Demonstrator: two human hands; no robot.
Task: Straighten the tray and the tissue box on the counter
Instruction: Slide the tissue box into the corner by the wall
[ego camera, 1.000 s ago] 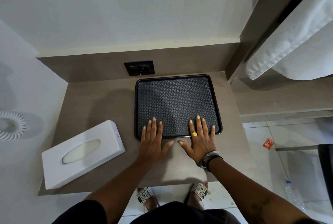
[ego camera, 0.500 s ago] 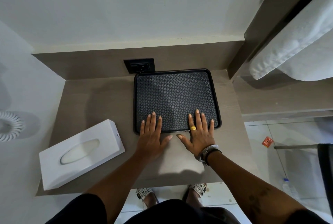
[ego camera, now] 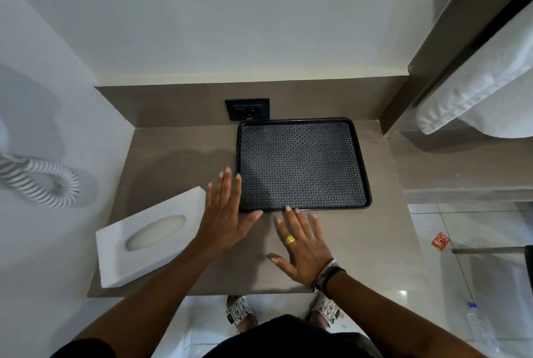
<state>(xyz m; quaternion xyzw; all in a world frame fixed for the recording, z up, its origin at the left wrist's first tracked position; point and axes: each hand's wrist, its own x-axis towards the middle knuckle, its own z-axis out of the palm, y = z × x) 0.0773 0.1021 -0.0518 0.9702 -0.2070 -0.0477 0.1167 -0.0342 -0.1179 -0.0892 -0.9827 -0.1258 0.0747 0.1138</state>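
Observation:
A black tray with a patterned mat lies square against the back of the grey-brown counter, its far edge under the wall socket. A white tissue box lies askew at the counter's front left, its oval slot facing up. My left hand is flat with fingers apart, between the box and the tray's left front corner, its thumb at the tray's front rim. My right hand, wearing a gold ring, hovers open just in front of the tray, fingertips near its front rim. Neither hand holds anything.
A black wall socket sits in the back panel behind the tray. A coiled white cord hangs on the left wall. White towels hang at the upper right. Below the counter's front edge are my sandalled feet and a tiled floor.
The tray has slid back against the rear panel. Both hands have come off it: the left moved left toward the tissue box, the right drew back in front of the tray.

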